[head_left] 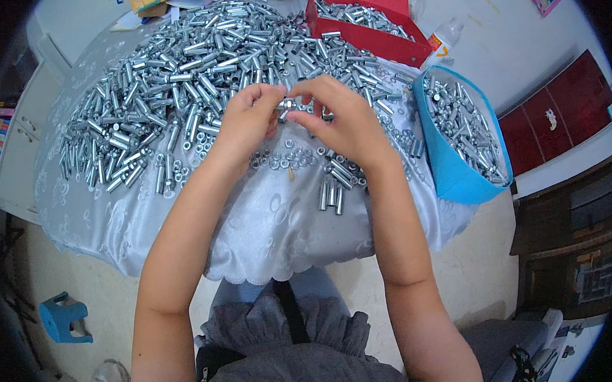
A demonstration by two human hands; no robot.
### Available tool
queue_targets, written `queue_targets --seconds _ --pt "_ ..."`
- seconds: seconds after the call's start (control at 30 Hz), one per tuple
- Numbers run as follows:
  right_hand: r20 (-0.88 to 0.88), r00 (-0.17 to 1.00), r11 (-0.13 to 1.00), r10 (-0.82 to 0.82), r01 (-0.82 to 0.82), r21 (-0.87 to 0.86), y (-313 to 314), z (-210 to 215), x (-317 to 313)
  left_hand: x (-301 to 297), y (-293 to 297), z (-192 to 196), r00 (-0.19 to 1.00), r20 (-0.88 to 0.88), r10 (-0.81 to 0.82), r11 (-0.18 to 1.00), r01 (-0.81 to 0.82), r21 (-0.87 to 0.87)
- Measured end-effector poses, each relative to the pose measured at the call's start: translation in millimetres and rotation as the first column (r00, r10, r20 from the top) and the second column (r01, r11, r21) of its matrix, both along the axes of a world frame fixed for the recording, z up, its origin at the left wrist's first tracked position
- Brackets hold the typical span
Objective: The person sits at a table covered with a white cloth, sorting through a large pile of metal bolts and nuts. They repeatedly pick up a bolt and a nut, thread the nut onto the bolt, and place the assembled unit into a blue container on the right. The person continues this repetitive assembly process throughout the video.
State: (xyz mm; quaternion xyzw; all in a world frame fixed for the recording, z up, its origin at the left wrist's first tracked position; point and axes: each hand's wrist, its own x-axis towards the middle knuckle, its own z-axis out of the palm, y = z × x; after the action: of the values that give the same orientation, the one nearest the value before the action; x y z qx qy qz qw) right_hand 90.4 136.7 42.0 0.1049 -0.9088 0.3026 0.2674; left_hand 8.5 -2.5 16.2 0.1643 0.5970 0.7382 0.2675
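Note:
Over the near part of the pile, my left hand (250, 121) is closed, thumb and fingers pinching a silvery metal expansion bolt (288, 105). Most of that bolt is hidden by the hand; its end sticks out to the right. My right hand (340, 116) curves around this end, thumb and index finger apart above and below it. Whether those fingertips touch the bolt is hard to see. Loose nuts (290, 156) lie on the cloth just below the hands, and several metal sleeves (331, 195) rest below my right hand.
A big heap of expansion bolts (175, 77) covers the far and left table. A red box (381, 42) at the back and a blue fabric bin (457, 176) at the right hold more. A bottle (445, 37) stands between them. Pale cloth (253, 242) drapes the table; a blue stool (65, 318) is at lower left.

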Motion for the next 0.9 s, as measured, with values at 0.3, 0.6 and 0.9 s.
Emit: queue_targets --seconds 0.3,0.6,0.9 --pt "0.098 0.995 1.000 0.003 0.000 -0.026 0 1 0 2 1 2 0.997 0.060 0.038 0.999 -0.039 0.027" --pt "0.003 0.999 0.996 0.053 -0.053 -0.077 -2 -10 -5 -3 0 -2 0.971 -0.237 -0.010 1.000 0.016 0.026" --pt "0.050 0.995 0.863 -0.084 0.097 -0.496 12 -9 -12 11 3 -3 0.894 -0.434 -0.107 0.991 0.132 0.027"
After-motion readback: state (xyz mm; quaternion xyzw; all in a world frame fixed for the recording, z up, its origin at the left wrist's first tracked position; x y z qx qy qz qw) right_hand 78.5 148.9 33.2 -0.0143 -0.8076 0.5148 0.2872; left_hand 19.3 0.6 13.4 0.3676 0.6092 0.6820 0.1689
